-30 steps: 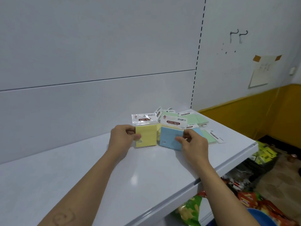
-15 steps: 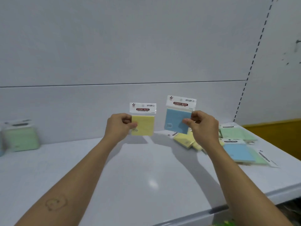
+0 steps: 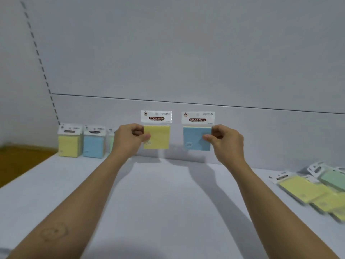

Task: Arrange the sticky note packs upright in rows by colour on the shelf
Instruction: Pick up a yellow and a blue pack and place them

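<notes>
Nearest me, the white shelf (image 3: pixel 158 212) runs under both forearms. A loose pile (image 3: pixel 306 191) of flat yellow and green packs lies well to the right of the yellow row (image 3: pixel 69 145) and closer to me than it. Farther out, both hands hang above the shelf, to the right of that row and apart from it. The left hand (image 3: pixel 128 141) pinches a yellow pack (image 3: pixel 156 137) by its left edge, fingers (image 3: pixel 147 136) curled onto it. The right hand (image 3: pixel 226 142) pinches a blue pack (image 3: pixel 197 139) by its right edge in the same way. Both packs are upright, headers on top, and touch nothing else. At the back, by the rear panel (image 3: pixel 186 71), a blue row (image 3: pixel 94 144) stands just right of the yellow row, then a green row (image 3: pixel 111 141) half hidden by the left hand. I judge this to be the carry step: next, each pack must travel left, go down upright with its own colour, and be let go only once it stands.
</notes>
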A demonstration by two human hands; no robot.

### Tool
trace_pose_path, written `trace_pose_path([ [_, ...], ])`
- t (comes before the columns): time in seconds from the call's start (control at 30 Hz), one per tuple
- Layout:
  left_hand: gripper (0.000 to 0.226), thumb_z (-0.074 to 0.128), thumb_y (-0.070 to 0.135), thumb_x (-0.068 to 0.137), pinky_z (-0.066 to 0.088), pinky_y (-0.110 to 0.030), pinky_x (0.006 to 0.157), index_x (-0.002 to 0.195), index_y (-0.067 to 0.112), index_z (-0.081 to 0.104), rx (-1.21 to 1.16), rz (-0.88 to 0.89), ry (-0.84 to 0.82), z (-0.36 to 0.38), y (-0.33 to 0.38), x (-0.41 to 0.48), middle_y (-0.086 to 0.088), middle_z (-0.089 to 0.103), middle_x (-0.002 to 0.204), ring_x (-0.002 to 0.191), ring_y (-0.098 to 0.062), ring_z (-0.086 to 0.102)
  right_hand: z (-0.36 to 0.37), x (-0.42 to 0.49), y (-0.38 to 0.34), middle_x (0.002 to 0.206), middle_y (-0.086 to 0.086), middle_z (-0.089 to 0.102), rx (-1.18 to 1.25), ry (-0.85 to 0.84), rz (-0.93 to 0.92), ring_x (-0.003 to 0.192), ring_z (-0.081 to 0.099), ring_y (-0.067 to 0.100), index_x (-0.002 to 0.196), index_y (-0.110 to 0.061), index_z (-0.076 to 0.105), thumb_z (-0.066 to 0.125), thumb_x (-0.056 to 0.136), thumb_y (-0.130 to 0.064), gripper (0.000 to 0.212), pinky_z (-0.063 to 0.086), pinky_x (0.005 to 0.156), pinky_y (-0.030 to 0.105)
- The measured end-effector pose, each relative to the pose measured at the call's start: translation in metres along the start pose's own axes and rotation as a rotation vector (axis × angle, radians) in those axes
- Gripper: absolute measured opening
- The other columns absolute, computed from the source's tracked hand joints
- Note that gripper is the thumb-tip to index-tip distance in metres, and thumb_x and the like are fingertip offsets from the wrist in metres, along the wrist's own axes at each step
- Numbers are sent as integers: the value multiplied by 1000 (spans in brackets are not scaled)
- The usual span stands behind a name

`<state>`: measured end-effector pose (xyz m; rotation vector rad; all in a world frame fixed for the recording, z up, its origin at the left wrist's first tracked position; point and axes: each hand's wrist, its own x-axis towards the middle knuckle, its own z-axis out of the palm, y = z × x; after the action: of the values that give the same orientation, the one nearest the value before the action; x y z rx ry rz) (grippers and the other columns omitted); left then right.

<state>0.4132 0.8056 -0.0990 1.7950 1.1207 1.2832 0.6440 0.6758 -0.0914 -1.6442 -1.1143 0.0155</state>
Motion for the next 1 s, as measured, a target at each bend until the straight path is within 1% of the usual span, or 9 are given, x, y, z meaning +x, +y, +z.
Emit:
trace_pose_path([
  [0.17,16,76,3,74,46,-13,62,78,17,68,50,-19,91,-67,-32,13,2,65,70,62,-10,60,74,0,-38,75,-5,66,37,-109,-27,76,63,17,81,-23,67,76,77,-21,10,43,68,24],
  [0.3,15,75,3,74,50,-22,71,79,16,68,90,-57,141,-120,-61,21,-1,68,75,68,-14,63,132,-8,-66,74,-8,66,62,-170,-33,74,63,14,81,-24,68,77,76,-26,11,47,69,27],
  [0.4,16,75,3,74,48,-27,72,79,18,69,100,-96,173,-158,-87,30,-4,69,75,69,-17,63,172,-15,-82,76,-6,68,65,-229,-35,75,64,15,81,-24,69,77,76,-27,11,50,71,30],
  [0.47,17,75,3,75,47,-28,72,79,19,69,122,-117,199,-181,-103,36,-6,68,74,69,-19,62,195,-20,-91,75,-5,68,58,-263,-29,74,63,15,80,-22,69,77,76,-27,11,48,69,29],
  [0.6,21,72,1,76,47,-27,68,75,21,66,130,-169,235,-219,-132,45,-1,63,67,61,-16,57,241,-31,-103,77,-3,69,31,-306,-13,74,62,17,79,-17,69,76,75,-28,14,47,68,29],
  [0.77,19,75,1,74,47,-28,71,75,17,66,185,-228,246,-246,-173,46,2,61,64,62,-16,55,293,-45,-113,75,-2,69,5,-334,13,73,63,20,72,-16,64,75,75,-30,18,46,68,32],
  [0.83,18,75,0,74,47,-23,63,77,15,66,184,-225,241,-250,-184,50,3,61,65,63,-17,56,312,-49,-117,74,0,68,13,-332,45,73,61,22,71,-15,63,76,75,-28,19,43,65,31],
  [0.93,16,74,-2,75,40,-4,50,80,13,67,161,-223,220,-255,-194,61,2,61,65,60,-13,55,335,-53,-120,78,2,67,10,-316,74,74,59,22,69,-16,59,76,75,-25,20,35,63,27],
  [1.0,16,74,-1,75,39,-2,49,80,13,67,160,-217,185,-256,-200,70,2,61,66,60,-11,54,345,-53,-120,78,2,64,0,-292,79,73,55,21,69,-17,56,76,76,-24,22,34,64,27],
])
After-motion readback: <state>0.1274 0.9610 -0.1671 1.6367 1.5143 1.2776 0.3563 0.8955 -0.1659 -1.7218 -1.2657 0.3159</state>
